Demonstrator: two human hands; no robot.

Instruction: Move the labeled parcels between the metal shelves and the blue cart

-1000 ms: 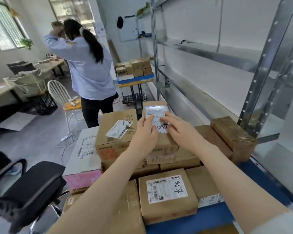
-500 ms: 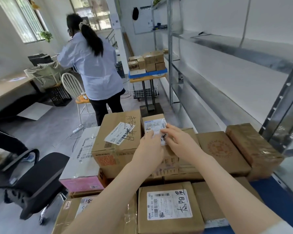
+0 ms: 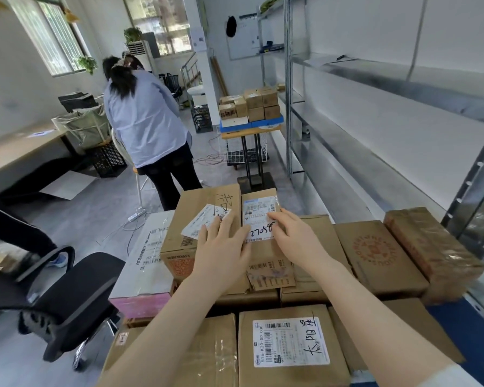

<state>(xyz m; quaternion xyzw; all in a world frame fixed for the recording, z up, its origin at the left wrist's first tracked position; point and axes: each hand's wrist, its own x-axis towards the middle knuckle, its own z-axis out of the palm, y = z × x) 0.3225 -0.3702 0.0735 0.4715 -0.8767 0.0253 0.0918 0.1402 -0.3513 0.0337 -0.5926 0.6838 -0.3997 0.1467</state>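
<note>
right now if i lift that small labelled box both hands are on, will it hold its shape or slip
The small box probably stays stiff: taped cardboard with square edges. Its glossy label and tape may be slick, so grip the sides. It looks light for two hands.

left grip [image 3: 221, 248]: bare, no sleeve showing | right grip [image 3: 296, 241]: bare, white cuff at forearm

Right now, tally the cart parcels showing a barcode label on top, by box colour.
Brown cardboard: 3 (large box, small box, front box)
White-and-pink box: 1
Total: 4
</note>
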